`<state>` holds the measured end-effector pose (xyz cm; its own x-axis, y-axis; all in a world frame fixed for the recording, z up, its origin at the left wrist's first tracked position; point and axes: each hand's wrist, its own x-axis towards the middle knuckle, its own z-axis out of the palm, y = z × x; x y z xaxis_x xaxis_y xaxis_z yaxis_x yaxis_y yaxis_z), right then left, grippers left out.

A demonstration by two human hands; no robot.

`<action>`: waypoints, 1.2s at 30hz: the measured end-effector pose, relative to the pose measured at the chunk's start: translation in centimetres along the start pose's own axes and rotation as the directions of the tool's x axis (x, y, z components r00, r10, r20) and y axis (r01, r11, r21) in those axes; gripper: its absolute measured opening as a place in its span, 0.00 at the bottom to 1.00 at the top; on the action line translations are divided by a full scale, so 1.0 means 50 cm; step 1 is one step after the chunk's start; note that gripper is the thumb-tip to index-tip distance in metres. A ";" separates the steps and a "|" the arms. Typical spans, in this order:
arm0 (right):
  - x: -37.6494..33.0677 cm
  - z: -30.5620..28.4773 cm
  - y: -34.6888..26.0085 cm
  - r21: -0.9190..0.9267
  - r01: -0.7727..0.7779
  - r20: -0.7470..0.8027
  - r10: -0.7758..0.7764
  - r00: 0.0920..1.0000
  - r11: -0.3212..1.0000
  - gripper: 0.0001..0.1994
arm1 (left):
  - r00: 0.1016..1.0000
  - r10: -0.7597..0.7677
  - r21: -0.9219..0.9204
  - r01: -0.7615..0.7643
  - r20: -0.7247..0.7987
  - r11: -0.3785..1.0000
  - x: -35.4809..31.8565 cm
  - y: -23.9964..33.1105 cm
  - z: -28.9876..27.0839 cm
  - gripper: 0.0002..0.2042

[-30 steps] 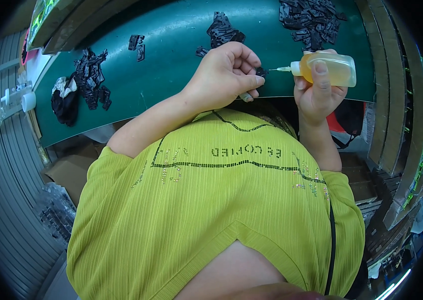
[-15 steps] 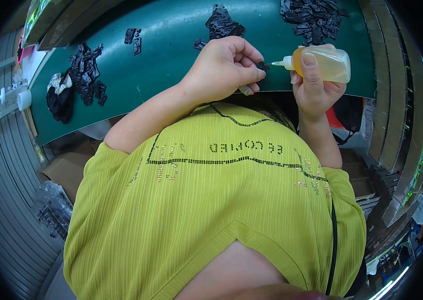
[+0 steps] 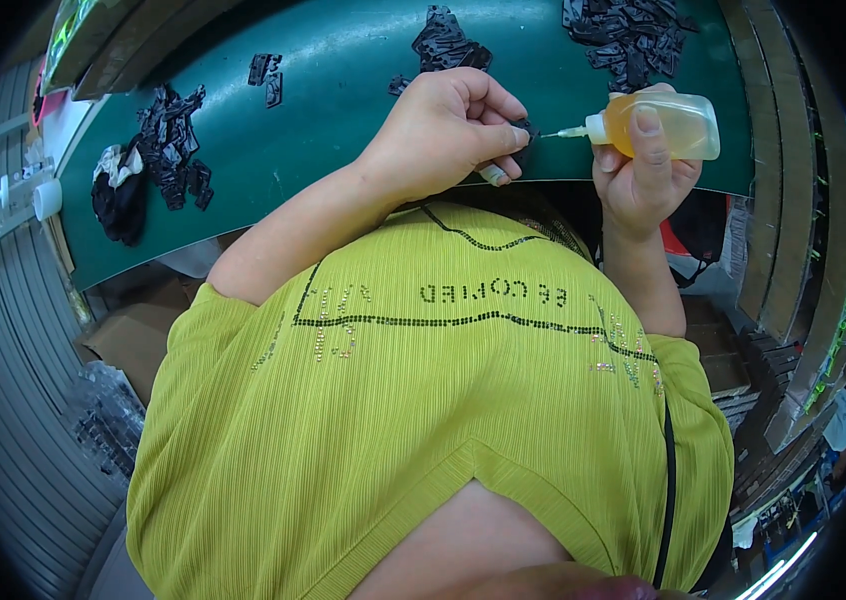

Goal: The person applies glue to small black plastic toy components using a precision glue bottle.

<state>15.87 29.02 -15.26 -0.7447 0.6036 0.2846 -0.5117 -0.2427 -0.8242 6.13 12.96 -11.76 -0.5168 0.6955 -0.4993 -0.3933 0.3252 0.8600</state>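
Between the thumb and fingers of my left hand (image 3: 458,130) is a small black plastic part (image 3: 529,132), mostly covered by the fingertips. My right hand (image 3: 645,175) grips a clear squeeze bottle (image 3: 685,127) of yellowish liquid, tipped on its side. Its thin needle nozzle (image 3: 568,132) points left at the black part, with the tip close to it; whether they touch I cannot tell. Both hands are above the near edge of a green table (image 3: 343,120). Beyond them lie a pile of black parts (image 3: 448,42) and a larger pile (image 3: 628,45) farther right.
On the left of the table are another heap of black parts (image 3: 171,140), a few loose ones (image 3: 268,78) and a black and white cloth bundle (image 3: 118,195). Cardboard-like shelf edges (image 3: 778,180) rise at the right. A cardboard box (image 3: 133,325) stands below the table's left side.
My right hand has drawn the bottle slightly right, away from the left hand, so more of the thin needle shows. My left hand stays nearly in place, still holding the black part.
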 end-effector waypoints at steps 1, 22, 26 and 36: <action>0.000 -0.001 -0.001 0.024 0.004 0.048 -0.005 0.999 1.000 0.05 | 1.000 -0.005 -0.004 0.005 -0.006 1.000 0.000 0.001 0.001 0.11; -0.007 0.004 0.001 -0.171 0.078 0.229 -0.038 0.973 0.982 0.05 | 1.000 0.009 0.010 -0.009 -0.009 1.000 0.008 -0.004 0.004 0.11; -0.002 -0.021 0.004 -0.186 -0.005 0.203 0.044 0.978 0.982 0.03 | 0.999 0.019 0.020 -0.018 -0.027 1.000 0.004 -0.002 0.003 0.11; 0.012 -0.037 0.006 0.217 -0.124 0.066 0.112 0.992 0.968 0.08 | 0.834 0.475 0.373 -0.361 -0.282 0.855 -0.013 -0.019 -0.087 0.12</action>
<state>16.06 30.74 -16.25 -0.8238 0.5215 0.2220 -0.4963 -0.4746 -0.7270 3.53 9.44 -12.70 -0.8319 0.5537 -0.0375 0.1342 0.2662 0.9545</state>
